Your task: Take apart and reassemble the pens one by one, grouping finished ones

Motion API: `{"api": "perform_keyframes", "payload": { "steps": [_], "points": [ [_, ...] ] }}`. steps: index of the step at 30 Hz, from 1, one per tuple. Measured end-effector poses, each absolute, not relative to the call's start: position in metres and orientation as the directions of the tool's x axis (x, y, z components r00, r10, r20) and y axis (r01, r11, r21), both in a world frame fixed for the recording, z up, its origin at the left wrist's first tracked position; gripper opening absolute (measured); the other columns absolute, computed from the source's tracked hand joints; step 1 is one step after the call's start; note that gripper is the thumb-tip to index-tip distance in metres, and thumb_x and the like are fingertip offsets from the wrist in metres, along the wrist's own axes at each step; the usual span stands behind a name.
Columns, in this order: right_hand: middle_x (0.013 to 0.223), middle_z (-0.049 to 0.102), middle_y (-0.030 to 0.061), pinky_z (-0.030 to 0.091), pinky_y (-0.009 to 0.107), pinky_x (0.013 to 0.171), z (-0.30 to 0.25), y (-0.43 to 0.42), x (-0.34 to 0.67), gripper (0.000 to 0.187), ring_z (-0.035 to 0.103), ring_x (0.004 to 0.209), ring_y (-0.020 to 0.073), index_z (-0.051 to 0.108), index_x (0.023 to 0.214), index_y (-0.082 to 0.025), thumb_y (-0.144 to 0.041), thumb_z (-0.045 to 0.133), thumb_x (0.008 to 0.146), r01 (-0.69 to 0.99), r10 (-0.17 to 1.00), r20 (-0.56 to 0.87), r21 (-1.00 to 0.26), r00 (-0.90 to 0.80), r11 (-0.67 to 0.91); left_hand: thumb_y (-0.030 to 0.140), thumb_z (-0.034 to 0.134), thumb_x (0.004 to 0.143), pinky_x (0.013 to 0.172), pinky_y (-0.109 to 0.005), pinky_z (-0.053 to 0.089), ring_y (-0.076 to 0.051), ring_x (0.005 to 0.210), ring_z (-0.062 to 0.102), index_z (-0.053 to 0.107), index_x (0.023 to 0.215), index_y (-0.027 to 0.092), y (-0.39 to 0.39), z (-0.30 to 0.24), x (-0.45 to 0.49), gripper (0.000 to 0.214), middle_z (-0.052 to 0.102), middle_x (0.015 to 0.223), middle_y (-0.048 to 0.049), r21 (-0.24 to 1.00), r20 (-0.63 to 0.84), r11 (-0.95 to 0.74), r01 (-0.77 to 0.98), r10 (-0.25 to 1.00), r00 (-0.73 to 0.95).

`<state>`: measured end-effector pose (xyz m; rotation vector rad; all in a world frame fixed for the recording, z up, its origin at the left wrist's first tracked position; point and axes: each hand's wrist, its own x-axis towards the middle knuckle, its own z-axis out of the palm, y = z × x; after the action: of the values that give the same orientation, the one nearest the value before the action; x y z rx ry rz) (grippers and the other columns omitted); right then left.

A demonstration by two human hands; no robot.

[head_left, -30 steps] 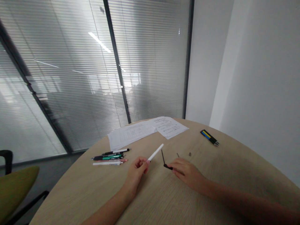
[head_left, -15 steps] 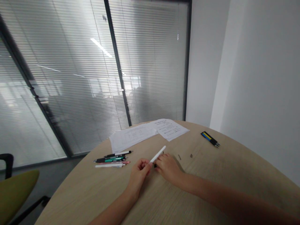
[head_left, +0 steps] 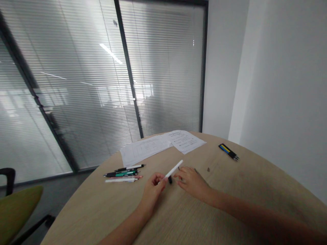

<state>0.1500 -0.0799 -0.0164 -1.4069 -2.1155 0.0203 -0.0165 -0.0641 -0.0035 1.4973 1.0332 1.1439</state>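
Pale round-edged wooden table [head_left: 102, 204], grey slatted blinds [head_left: 166, 68] behind, our left hand [head_left: 152, 187], fingers clamped on slim white tube [head_left: 175, 168], our right hand [head_left: 191, 181] alongside, curled fingers apart

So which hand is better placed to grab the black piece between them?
Probably the right hand: it is close, facing the black piece, though I can't tell whether it holds anything. The left hand is also near, but occupied gripping the white pen.

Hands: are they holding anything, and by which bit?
The left hand pinches a white tube by its near end; for the right hand, I can't tell.
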Motion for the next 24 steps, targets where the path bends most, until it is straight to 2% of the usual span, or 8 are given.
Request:
{"api": "perform_keyframes", "payload": {
  "steps": [3,5,8,12,15,17,21,24],
  "points": [
    [0.081,0.061,0.0028,0.04,0.026,0.071,-0.02,-0.093,0.174,0.017,0.054,0.076,0.014,0.06,0.088,-0.02,-0.016,0.046,0.078,0.779,0.872,0.459,-0.478,-0.17,0.404,0.046,0.062,0.054,0.044,-0.02,0.024,-0.007,0.043,0.034,0.049,0.057,0.017,-0.066,-0.002,-0.016,0.033,0.039,0.044,0.0077,0.984,0.111,-0.144,0.105,0.957,0.268],
    [0.078,0.061,0.0026,0.041,0.025,0.064,-0.025,-0.103,0.189,0.018,0.054,0.067,0.0126,0.058,0.089,-0.019,-0.022,0.042,0.08,0.711,0.912,0.396,-0.611,-0.106,0.348,0.046,0.064,0.053,0.044,-0.02,0.023,-0.007,0.044,0.034,0.049,0.057,0.017,-0.068,-0.002,-0.016,0.033,0.039,0.045,0.0075,0.982,0.08,-0.131,0.136,0.941,0.329],
    [0.073,0.061,0.0027,0.042,0.023,0.057,-0.034,-0.113,0.202,0.024,0.054,0.062,0.0118,0.055,0.095,-0.018,-0.03,0.039,0.081,0.533,0.947,0.296,-0.785,-0.125,0.316,0.043,0.064,0.053,0.046,-0.02,0.024,-0.008,0.047,0.035,0.05,0.057,0.016,-0.071,-0.003,-0.016,0.031,0.042,0.049,0.0065,0.973,0.085,-0.163,0.166,0.913,0.399],
    [0.067,0.059,0.0021,0.042,0.023,0.054,-0.041,-0.116,0.203,0.027,0.053,0.057,0.0114,0.056,0.088,-0.017,-0.036,0.04,0.079,0.377,0.959,0.232,-0.883,-0.165,0.279,0.038,0.064,0.055,0.049,-0.021,0.027,-0.01,0.051,0.039,0.051,0.058,0.017,-0.075,-0.002,-0.016,0.025,0.044,0.052,0.0051,0.957,0.084,-0.198,0.211,0.887,0.454],
    [0.062,0.058,0.0005,0.041,0.022,0.053,-0.042,-0.116,0.202,0.022,0.052,0.054,0.011,0.057,0.08,-0.018,-0.034,0.043,0.076,0.365,0.968,0.196,-0.899,-0.158,0.242,0.034,0.064,0.053,0.049,-0.021,0.028,-0.01,0.051,0.039,0.052,0.058,0.017,-0.077,-0.001,-0.015,0.021,0.044,0.052,0.0053,0.952,0.066,-0.199,0.232,0.876,0.478],
    [0.061,0.058,0.0,0.04,0.021,0.054,-0.042,-0.117,0.202,0.019,0.052,0.056,0.0112,0.058,0.075,-0.018,-0.032,0.044,0.076,0.422,0.968,0.194,-0.873,-0.161,0.245,0.031,0.064,0.052,0.05,-0.022,0.029,-0.01,0.051,0.04,0.053,0.057,0.017,-0.076,-0.001,-0.015,0.018,0.046,0.052,0.0052,0.951,0.07,-0.201,0.236,0.88,0.471],
    [0.066,0.06,-0.0002,0.039,0.021,0.055,-0.04,-0.122,0.203,0.014,0.053,0.06,0.0119,0.061,0.078,-0.02,-0.027,0.049,0.074,0.608,0.96,0.21,-0.744,-0.185,0.279,0.029,0.066,0.053,0.053,-0.021,0.031,-0.012,0.056,0.045,0.059,0.06,0.017,-0.069,-0.003,-0.02,0.015,0.052,0.056,0.0039,0.952,0.093,-0.201,0.229,0.908,0.409],
    [0.068,0.059,-0.0005,0.039,0.02,0.056,-0.035,-0.125,0.201,0.014,0.052,0.06,0.0117,0.063,0.08,-0.021,-0.022,0.05,0.074,0.675,0.934,0.25,-0.645,-0.256,0.358,0.033,0.067,0.056,0.05,-0.02,0.03,-0.011,0.054,0.044,0.061,0.066,0.017,-0.062,-0.004,-0.027,0.019,0.054,0.056,0.0045,0.975,0.013,-0.108,0.194,0.9,0.435]
  ]
}}
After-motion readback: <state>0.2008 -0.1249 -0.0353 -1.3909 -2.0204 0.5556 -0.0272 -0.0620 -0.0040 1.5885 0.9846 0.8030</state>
